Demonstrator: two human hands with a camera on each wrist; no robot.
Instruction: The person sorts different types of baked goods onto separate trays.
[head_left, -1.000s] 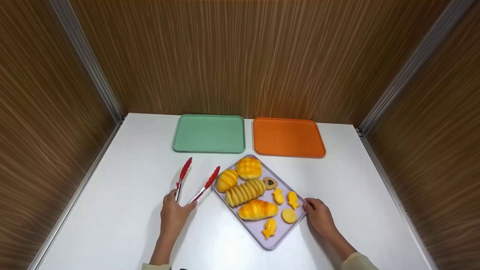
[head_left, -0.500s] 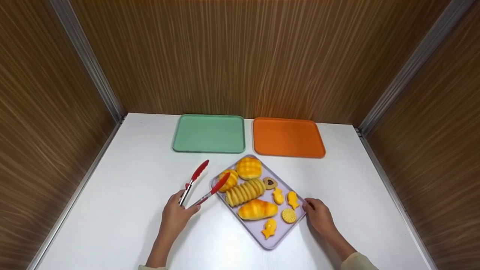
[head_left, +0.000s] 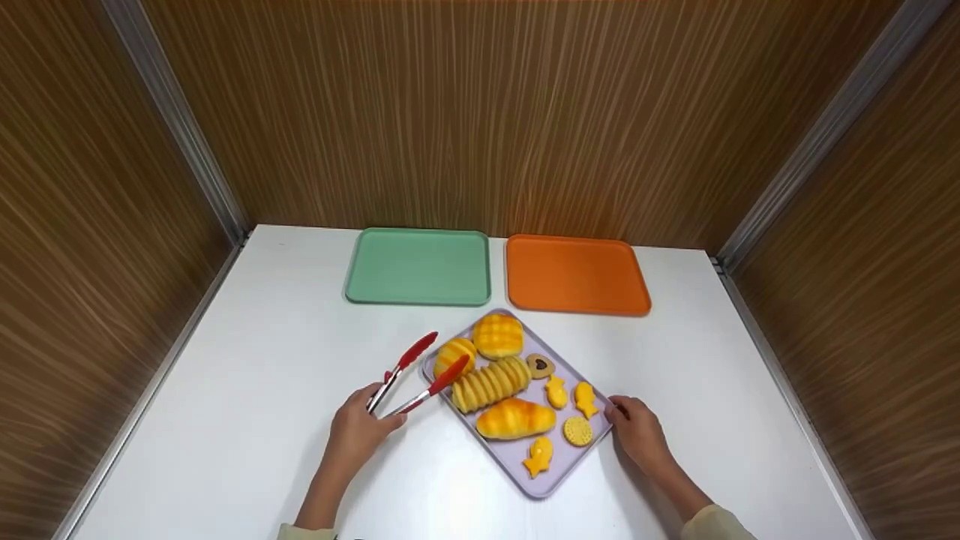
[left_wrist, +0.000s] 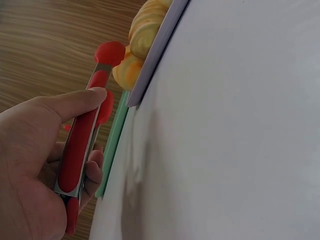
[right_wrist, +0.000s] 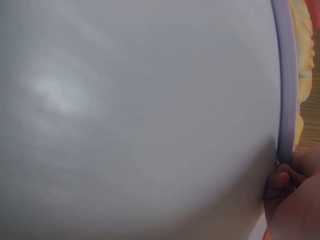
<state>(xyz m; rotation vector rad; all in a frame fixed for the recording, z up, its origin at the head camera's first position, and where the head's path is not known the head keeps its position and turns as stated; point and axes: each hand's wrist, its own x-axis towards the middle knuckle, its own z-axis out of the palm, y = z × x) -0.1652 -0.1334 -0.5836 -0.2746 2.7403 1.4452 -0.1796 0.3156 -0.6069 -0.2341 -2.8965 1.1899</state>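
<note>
With 12 o'clock away from the person in the head view, the work is judged to be at the pick-up stage. The left hand (head_left: 358,427), at the 9 o'clock side, has thumb and fingers wrapped around the tongs (head_left: 417,351), whose arms are spread. One tip overlies the round bun (head_left: 452,352) at the 10 o'clock part of the lilac tray (head_left: 510,452); the other is on the bun's far-left side. Contact with the bun cannot be told. The right hand (head_left: 638,431) pinches the tray's 3 o'clock corner. Done: tongs in hand, tray steadied. Not done: no piece is clamped or lifted. All visible food lies on the lilac tray, including the square bun (head_left: 498,336) near 12, ridged roll (head_left: 491,385), crescent roll (head_left: 516,419) near center, heart biscuit (head_left: 540,366) at 1, round biscuit (head_left: 578,432) at 4, and three fish-shaped pieces (head_left: 556,393). No food shows on the green tray (head_left: 418,267) at 11 o'clock or the orange tray (head_left: 577,274) at 1 o'clock. Judged outstanding: closing the tongs and lifting a piece.
</note>
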